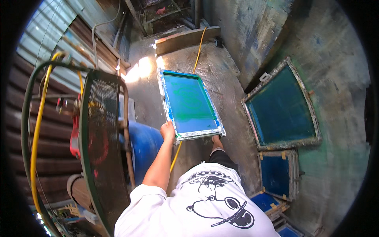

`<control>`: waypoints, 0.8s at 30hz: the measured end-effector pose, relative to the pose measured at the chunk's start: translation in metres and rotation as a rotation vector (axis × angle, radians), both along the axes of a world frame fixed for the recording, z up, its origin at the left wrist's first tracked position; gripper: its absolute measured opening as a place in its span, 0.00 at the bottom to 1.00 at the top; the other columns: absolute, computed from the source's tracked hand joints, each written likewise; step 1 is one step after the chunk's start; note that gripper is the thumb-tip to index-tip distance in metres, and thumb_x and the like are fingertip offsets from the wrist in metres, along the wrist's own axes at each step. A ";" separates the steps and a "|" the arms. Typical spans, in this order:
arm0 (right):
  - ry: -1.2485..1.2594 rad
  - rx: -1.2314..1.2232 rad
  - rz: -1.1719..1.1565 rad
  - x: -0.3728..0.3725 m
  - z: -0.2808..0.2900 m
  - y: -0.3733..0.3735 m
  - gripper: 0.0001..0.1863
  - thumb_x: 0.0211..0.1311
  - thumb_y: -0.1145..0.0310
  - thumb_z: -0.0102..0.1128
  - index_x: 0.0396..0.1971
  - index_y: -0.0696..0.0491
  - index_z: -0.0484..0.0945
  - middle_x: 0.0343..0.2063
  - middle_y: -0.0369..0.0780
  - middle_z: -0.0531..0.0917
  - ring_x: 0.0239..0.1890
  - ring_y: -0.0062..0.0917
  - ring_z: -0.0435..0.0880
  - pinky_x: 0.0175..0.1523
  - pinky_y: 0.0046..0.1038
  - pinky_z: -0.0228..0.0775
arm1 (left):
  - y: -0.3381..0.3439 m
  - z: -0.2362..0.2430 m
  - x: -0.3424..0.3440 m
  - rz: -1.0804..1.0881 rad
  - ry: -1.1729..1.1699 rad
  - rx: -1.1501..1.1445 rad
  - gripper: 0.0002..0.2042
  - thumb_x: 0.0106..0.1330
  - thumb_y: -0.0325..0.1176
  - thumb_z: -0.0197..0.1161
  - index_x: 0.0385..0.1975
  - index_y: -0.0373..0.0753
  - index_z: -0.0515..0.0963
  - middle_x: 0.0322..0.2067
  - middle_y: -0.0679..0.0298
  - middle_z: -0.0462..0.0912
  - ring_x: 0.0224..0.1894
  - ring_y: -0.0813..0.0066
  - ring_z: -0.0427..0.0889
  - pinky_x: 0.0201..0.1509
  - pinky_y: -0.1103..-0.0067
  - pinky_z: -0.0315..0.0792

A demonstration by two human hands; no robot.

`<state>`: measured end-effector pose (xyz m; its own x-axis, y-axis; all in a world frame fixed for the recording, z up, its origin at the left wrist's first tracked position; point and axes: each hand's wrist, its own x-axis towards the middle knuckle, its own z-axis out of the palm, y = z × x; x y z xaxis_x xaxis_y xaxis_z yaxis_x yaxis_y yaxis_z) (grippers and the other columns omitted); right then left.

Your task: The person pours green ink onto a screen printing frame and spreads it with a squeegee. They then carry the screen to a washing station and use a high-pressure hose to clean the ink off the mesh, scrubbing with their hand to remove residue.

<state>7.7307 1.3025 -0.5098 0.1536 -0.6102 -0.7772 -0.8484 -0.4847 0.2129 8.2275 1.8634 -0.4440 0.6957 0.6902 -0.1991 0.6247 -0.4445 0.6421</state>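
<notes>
My left hand is closed around the near left corner of a screen printing frame. Its mesh is blue with a green band along the inside edges, and the pale rim is stained with paint. The frame is held out in front of me above the wet concrete floor. My right hand does not show. Below the frame's near right corner appears a bare leg under black shorts.
Against the right wall leans a large dark screen frame, with smaller blue frames stacked nearer. A blue barrel and a green metal rack with mesh stand at left. A yellow hose crosses the floor toward a low concrete ledge.
</notes>
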 end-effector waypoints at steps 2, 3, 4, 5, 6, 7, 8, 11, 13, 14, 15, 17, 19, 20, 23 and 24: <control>-0.003 -0.014 0.017 0.057 -0.014 0.004 0.19 0.53 0.65 0.65 0.42 0.61 0.81 0.47 0.56 0.82 0.51 0.51 0.81 0.53 0.43 0.74 | 0.024 -0.003 0.064 0.010 0.018 0.007 0.27 0.68 0.51 0.53 0.24 0.29 0.81 0.27 0.43 0.83 0.36 0.44 0.84 0.42 0.57 0.72; -0.023 -0.029 0.031 0.088 -0.028 0.001 0.18 0.53 0.65 0.65 0.41 0.61 0.81 0.47 0.56 0.82 0.50 0.51 0.81 0.52 0.43 0.74 | 0.033 -0.005 0.098 0.020 -0.001 -0.026 0.26 0.68 0.51 0.54 0.24 0.29 0.81 0.27 0.43 0.83 0.35 0.45 0.84 0.42 0.58 0.72; -0.051 -0.036 0.079 0.122 -0.044 0.000 0.17 0.53 0.65 0.65 0.40 0.61 0.81 0.46 0.56 0.82 0.50 0.51 0.82 0.52 0.43 0.74 | 0.044 -0.012 0.122 0.035 -0.014 -0.072 0.26 0.68 0.51 0.54 0.23 0.29 0.81 0.26 0.44 0.83 0.34 0.46 0.84 0.41 0.58 0.72; -0.090 -0.064 0.122 0.159 -0.058 -0.006 0.17 0.52 0.66 0.65 0.39 0.61 0.82 0.46 0.55 0.83 0.49 0.51 0.82 0.51 0.43 0.75 | 0.055 -0.018 0.149 0.048 -0.030 -0.120 0.26 0.68 0.51 0.55 0.23 0.29 0.81 0.25 0.44 0.83 0.34 0.47 0.84 0.41 0.58 0.72; -0.139 -0.016 0.220 0.220 -0.069 0.016 0.16 0.52 0.66 0.65 0.38 0.61 0.82 0.45 0.55 0.83 0.49 0.51 0.82 0.51 0.43 0.75 | 0.115 -0.024 0.152 0.118 -0.038 -0.078 0.25 0.68 0.50 0.57 0.21 0.30 0.80 0.22 0.47 0.82 0.28 0.53 0.83 0.38 0.61 0.72; -0.244 -0.088 0.229 0.330 0.020 0.081 0.16 0.51 0.67 0.66 0.39 0.60 0.82 0.45 0.55 0.83 0.49 0.50 0.83 0.52 0.43 0.75 | 0.152 -0.021 0.142 0.177 -0.058 -0.122 0.25 0.68 0.50 0.59 0.20 0.30 0.79 0.20 0.53 0.82 0.24 0.62 0.80 0.35 0.63 0.72; -0.207 0.007 0.295 0.406 0.061 0.081 0.20 0.50 0.67 0.68 0.44 0.58 0.80 0.48 0.54 0.82 0.51 0.49 0.82 0.55 0.44 0.74 | 0.152 -0.021 0.160 0.216 -0.106 -0.242 0.25 0.68 0.49 0.59 0.19 0.30 0.79 0.19 0.56 0.81 0.23 0.66 0.78 0.33 0.65 0.71; -0.358 -0.150 0.555 0.595 0.108 0.087 0.18 0.58 0.65 0.59 0.45 0.59 0.76 0.44 0.56 0.82 0.49 0.52 0.81 0.53 0.47 0.73 | 0.154 -0.003 0.247 0.264 -0.161 -0.364 0.25 0.70 0.48 0.58 0.19 0.30 0.78 0.19 0.61 0.80 0.23 0.74 0.76 0.31 0.69 0.70; -0.500 -0.117 0.691 0.722 0.119 0.123 0.19 0.61 0.64 0.59 0.47 0.58 0.71 0.42 0.56 0.82 0.48 0.53 0.81 0.52 0.49 0.72 | 0.218 -0.032 0.278 0.286 -0.177 -0.323 0.25 0.71 0.47 0.57 0.21 0.29 0.79 0.18 0.60 0.80 0.23 0.74 0.75 0.31 0.70 0.70; -0.547 -0.118 0.720 0.779 0.124 0.136 0.19 0.62 0.64 0.60 0.47 0.58 0.69 0.40 0.56 0.82 0.47 0.53 0.81 0.50 0.50 0.72 | 0.239 -0.047 0.295 0.303 -0.203 -0.340 0.25 0.71 0.47 0.57 0.22 0.28 0.79 0.19 0.60 0.80 0.23 0.74 0.75 0.31 0.70 0.70; -0.618 -0.114 0.762 0.831 0.126 0.147 0.19 0.63 0.62 0.58 0.47 0.58 0.68 0.39 0.58 0.82 0.46 0.55 0.81 0.49 0.51 0.72 | 0.251 -0.061 0.312 0.309 -0.215 -0.364 0.25 0.71 0.48 0.57 0.22 0.28 0.80 0.19 0.60 0.80 0.23 0.75 0.75 0.32 0.70 0.70; -0.785 -0.171 0.745 0.920 0.133 0.167 0.20 0.64 0.61 0.57 0.48 0.58 0.68 0.39 0.59 0.82 0.44 0.58 0.80 0.47 0.53 0.71 | 0.250 -0.078 0.361 0.355 -0.201 -0.451 0.26 0.73 0.48 0.55 0.26 0.26 0.80 0.22 0.60 0.82 0.25 0.75 0.76 0.34 0.70 0.71; -1.007 -0.105 0.580 0.990 0.111 0.195 0.23 0.63 0.58 0.60 0.48 0.61 0.73 0.39 0.60 0.82 0.45 0.57 0.81 0.50 0.48 0.71 | 0.284 -0.093 0.404 0.381 -0.195 -0.464 0.26 0.73 0.48 0.54 0.29 0.25 0.81 0.24 0.60 0.83 0.27 0.75 0.77 0.35 0.71 0.71; -1.087 -0.094 0.544 1.019 0.094 0.214 0.22 0.63 0.58 0.62 0.45 0.62 0.75 0.38 0.55 0.84 0.42 0.49 0.83 0.47 0.43 0.73 | 0.310 -0.098 0.421 0.390 -0.175 -0.500 0.28 0.74 0.50 0.53 0.32 0.23 0.81 0.27 0.61 0.84 0.29 0.76 0.78 0.35 0.72 0.72; -1.245 0.185 0.073 1.097 0.061 0.221 0.18 0.64 0.60 0.64 0.40 0.62 0.79 0.36 0.45 0.86 0.37 0.33 0.85 0.42 0.33 0.75 | 0.329 -0.101 0.518 0.397 -0.126 -0.532 0.28 0.74 0.51 0.54 0.33 0.24 0.82 0.28 0.61 0.84 0.29 0.77 0.78 0.36 0.73 0.73; -1.233 0.367 -0.140 1.115 0.055 0.234 0.16 0.64 0.61 0.64 0.38 0.61 0.79 0.36 0.42 0.86 0.36 0.28 0.84 0.41 0.30 0.74 | 0.352 -0.106 0.536 0.418 -0.142 -0.599 0.28 0.74 0.50 0.55 0.33 0.24 0.82 0.29 0.61 0.84 0.29 0.77 0.78 0.37 0.74 0.73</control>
